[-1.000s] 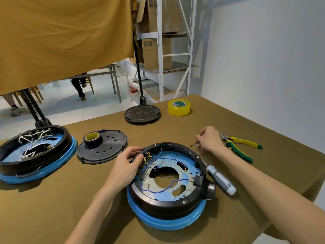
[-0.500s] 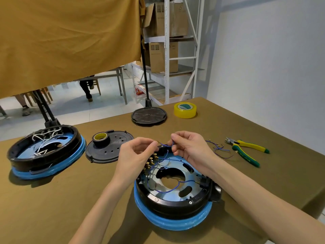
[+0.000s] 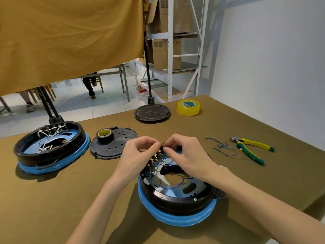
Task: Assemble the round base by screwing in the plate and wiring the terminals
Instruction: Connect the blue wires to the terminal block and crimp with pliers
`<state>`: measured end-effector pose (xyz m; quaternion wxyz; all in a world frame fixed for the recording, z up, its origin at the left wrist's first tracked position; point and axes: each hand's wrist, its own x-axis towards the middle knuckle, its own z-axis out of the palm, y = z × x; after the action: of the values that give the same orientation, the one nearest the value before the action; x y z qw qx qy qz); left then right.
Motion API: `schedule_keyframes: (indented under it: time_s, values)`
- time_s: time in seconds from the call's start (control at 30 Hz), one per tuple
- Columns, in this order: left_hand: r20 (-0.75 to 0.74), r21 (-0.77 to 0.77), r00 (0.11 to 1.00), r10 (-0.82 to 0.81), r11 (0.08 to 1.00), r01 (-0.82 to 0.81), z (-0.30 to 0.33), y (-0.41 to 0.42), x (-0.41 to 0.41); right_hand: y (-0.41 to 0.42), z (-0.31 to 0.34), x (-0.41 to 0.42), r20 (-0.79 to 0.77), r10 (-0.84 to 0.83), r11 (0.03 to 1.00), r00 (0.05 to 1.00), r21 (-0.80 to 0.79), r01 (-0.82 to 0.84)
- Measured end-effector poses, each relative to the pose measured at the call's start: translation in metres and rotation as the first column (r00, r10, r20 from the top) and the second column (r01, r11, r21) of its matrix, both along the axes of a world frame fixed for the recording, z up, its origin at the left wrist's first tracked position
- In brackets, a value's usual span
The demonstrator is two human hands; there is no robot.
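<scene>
The round base (image 3: 175, 199), black with a blue band, sits on the table in front of me. Inside lies a silvery plate (image 3: 171, 191) with cut-outs, and blue wires (image 3: 175, 185) loop across it. A row of brass terminals (image 3: 154, 159) stands along its far left rim. My left hand (image 3: 139, 154) and my right hand (image 3: 186, 154) meet over that far rim. Both pinch a small wire end (image 3: 162, 144) at the top terminal between thumb and fingertips. The rim under my hands is hidden.
Loose blue wires (image 3: 221, 147) and yellow-green pliers (image 3: 251, 148) lie to the right. A second base (image 3: 51, 148) with white wires sits at left, beside a black cover (image 3: 114, 145) carrying a tape roll (image 3: 104, 135). A black disc (image 3: 152, 112) and yellow tape (image 3: 188, 107) lie further back.
My right hand came from the table beside the pliers to the base's far rim, bringing a wire. Both hands have closed together on the wire end at the terminals.
</scene>
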<state>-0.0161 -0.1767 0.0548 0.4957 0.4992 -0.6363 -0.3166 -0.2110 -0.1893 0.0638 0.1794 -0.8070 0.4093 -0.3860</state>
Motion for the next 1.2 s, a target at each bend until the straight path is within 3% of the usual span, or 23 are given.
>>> schedule_keyframes:
  time_s: [0.1,0.23,0.43,0.57,0.83,1.2]
  values:
    - [0.086,0.007,0.993,0.078,0.997,-0.079,-0.014,-0.008,0.007,-0.005,-0.004,-0.001,0.009,-0.029,0.998,1.0,0.06,0.028]
    - [0.147,0.137,0.986,0.083,0.985,-0.103,-0.037,-0.014,0.015,-0.013,-0.012,0.001,-0.108,0.024,0.983,0.994,0.181,-0.004]
    - [0.12,0.138,0.985,0.125,0.98,-0.142,-0.044,-0.015,0.019,-0.029,-0.017,0.014,-0.336,-0.037,0.982,0.941,0.164,0.097]
    - [0.126,0.115,0.983,0.133,0.982,-0.148,-0.047,-0.014,0.021,-0.027,-0.03,0.02,-0.425,-0.122,0.99,0.897,0.013,0.141]
    - [0.115,0.087,0.979,0.168,0.98,-0.179,-0.05,-0.015,0.02,-0.028,-0.036,0.027,-0.436,-0.21,0.976,0.875,-0.142,0.164]
    - [0.104,0.085,0.98,0.172,0.98,-0.181,-0.053,-0.017,0.021,-0.028,-0.038,0.027,-0.443,-0.194,0.979,0.875,-0.143,0.145]
